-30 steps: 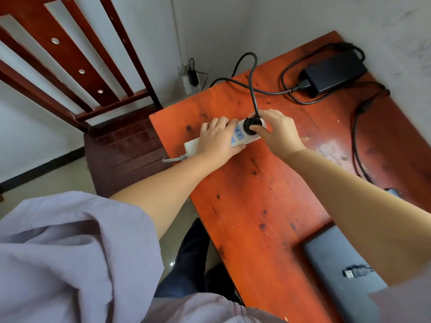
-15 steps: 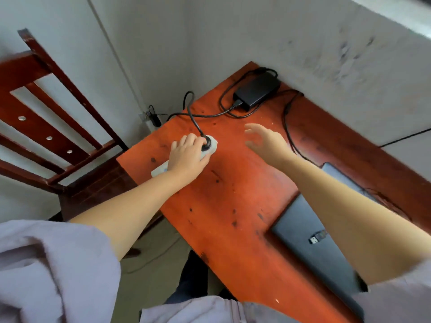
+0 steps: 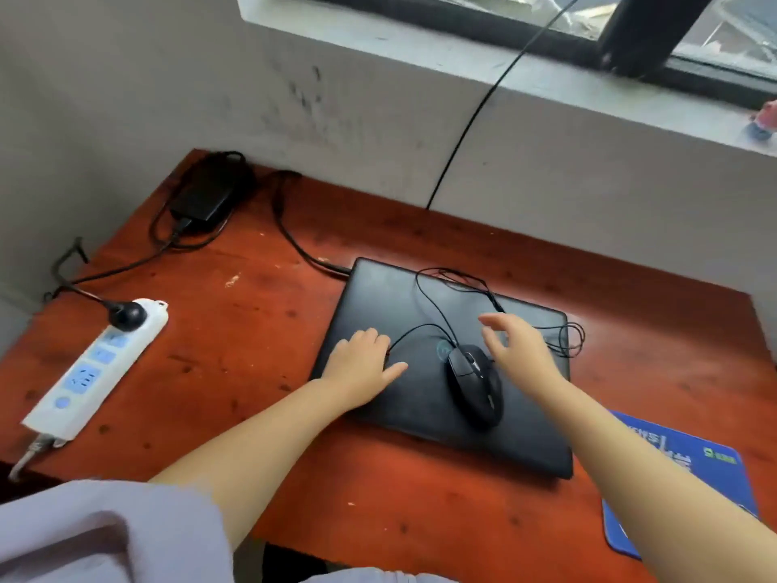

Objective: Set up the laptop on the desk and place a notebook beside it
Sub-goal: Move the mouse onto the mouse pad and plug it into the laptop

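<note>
Both grips empty: left hand (image 3: 365,368) flat on one closed laptop (image 3: 424,397), right hand (image 3: 519,351) spread beside one mouse (image 3: 475,382).

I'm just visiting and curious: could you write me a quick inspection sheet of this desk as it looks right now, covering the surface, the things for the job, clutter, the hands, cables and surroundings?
Surface: red-brown wooden desk, speckled with dark spots.
Job's things: laptop closed, lying flat; no notebook seen.
Clutter: black mouse resting on the laptop lid; blue mouse pad at the desk's right edge.
Hands: left hand flat on the lid; right hand open, hovering beside the mouse.
Cables: mouse cord looped loosely across the lid; power brick with cords, one plugged into the white power strip.
Surroundings: grey scuffed wall, window sill above.
</note>
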Demonstrator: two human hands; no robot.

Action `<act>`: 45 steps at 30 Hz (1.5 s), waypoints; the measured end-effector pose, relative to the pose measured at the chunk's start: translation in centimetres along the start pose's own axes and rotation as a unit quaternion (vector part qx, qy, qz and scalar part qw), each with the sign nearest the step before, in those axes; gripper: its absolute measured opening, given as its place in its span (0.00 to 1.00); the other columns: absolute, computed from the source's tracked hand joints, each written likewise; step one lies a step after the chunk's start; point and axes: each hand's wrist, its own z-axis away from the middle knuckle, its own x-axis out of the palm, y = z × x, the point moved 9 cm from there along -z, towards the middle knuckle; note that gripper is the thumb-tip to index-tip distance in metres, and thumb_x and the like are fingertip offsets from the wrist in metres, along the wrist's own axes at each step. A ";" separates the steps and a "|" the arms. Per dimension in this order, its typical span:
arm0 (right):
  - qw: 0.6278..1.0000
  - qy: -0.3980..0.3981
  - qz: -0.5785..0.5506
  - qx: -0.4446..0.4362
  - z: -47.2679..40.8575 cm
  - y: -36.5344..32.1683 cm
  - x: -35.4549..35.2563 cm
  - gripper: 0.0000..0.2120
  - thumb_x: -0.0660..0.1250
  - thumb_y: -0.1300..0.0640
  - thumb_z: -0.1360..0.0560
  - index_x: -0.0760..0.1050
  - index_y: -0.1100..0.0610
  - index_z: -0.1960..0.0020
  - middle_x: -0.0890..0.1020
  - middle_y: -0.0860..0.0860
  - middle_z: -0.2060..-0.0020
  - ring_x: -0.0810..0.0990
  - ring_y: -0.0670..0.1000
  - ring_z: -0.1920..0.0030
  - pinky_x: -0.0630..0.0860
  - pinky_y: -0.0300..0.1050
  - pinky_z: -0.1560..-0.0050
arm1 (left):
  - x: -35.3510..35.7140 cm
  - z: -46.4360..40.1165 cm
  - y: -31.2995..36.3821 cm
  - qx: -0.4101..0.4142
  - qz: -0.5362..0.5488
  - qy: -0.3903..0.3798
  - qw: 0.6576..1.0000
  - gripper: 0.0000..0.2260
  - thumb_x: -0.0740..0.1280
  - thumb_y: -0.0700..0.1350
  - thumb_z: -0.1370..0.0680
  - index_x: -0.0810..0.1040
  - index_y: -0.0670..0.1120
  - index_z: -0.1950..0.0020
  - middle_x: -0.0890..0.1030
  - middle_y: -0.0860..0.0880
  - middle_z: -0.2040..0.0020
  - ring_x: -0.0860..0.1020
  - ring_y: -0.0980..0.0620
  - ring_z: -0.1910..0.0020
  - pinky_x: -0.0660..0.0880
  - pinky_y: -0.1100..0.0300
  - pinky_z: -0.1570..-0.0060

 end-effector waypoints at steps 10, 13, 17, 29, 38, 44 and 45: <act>0.990 -0.034 0.131 0.041 4.0 0.6 5.0 0.31 0.62 0.45 0.26 0.55 0.51 0.27 0.65 0.55 0.31 0.61 0.57 0.31 0.67 0.54 0.38 | 0.1 -2.3 1.2 -0.044 0.067 -0.011 0.997 0.08 0.55 0.47 0.20 0.69 0.44 0.54 0.82 0.41 0.59 0.79 0.38 0.60 0.76 0.50 0.60; 0.990 -0.004 0.095 0.108 3.4 2.5 3.1 0.28 0.62 0.48 0.24 0.58 0.52 0.28 0.64 0.57 0.30 0.60 0.58 0.31 0.65 0.55 0.37 | -0.9 -3.9 1.9 -0.045 0.119 -0.024 0.992 0.09 0.56 0.47 0.21 0.72 0.46 0.57 0.82 0.43 0.64 0.81 0.41 0.67 0.78 0.50 0.60; 0.976 0.082 0.078 0.188 4.2 7.0 -2.8 0.27 0.64 0.49 0.26 0.61 0.52 0.29 0.67 0.57 0.33 0.64 0.60 0.34 0.67 0.56 0.38 | -3.0 -7.6 6.7 0.022 0.156 -0.006 0.987 0.08 0.59 0.44 0.21 0.75 0.43 0.57 0.81 0.42 0.66 0.80 0.41 0.66 0.73 0.54 0.64; 0.904 0.131 0.103 0.393 15.9 24.7 -12.2 0.27 0.64 0.49 0.26 0.61 0.52 0.29 0.67 0.57 0.33 0.63 0.60 0.34 0.69 0.59 0.39 | 0.7 -13.4 29.6 0.182 0.222 -0.070 0.955 0.09 0.64 0.43 0.22 0.80 0.41 0.48 0.83 0.40 0.52 0.79 0.41 0.52 0.73 0.56 0.53; 0.913 0.079 0.113 0.384 19.3 29.7 -10.4 0.27 0.62 0.43 0.26 0.62 0.52 0.31 0.69 0.54 0.35 0.66 0.56 0.35 0.67 0.53 0.38 | 6.2 -14.1 36.4 0.177 0.217 -0.099 0.955 0.12 0.61 0.47 0.21 0.78 0.46 0.42 0.83 0.45 0.47 0.79 0.48 0.60 0.72 0.58 0.54; 0.968 0.218 -0.059 0.114 10.3 23.8 -18.5 0.16 0.61 0.55 0.23 0.70 0.57 0.37 0.76 0.52 0.41 0.72 0.51 0.39 0.69 0.46 0.39 | 7.1 -13.2 38.2 0.227 0.153 -0.217 0.937 0.13 0.59 0.52 0.21 0.80 0.49 0.46 0.83 0.49 0.49 0.78 0.52 0.55 0.75 0.56 0.55; 0.977 0.172 -0.102 0.071 8.2 22.3 -18.5 0.15 0.60 0.54 0.23 0.70 0.55 0.37 0.77 0.50 0.42 0.73 0.49 0.41 0.70 0.43 0.41 | 6.8 -13.0 38.3 0.232 0.159 -0.235 0.931 0.12 0.60 0.52 0.21 0.81 0.48 0.49 0.83 0.49 0.54 0.77 0.53 0.59 0.74 0.57 0.60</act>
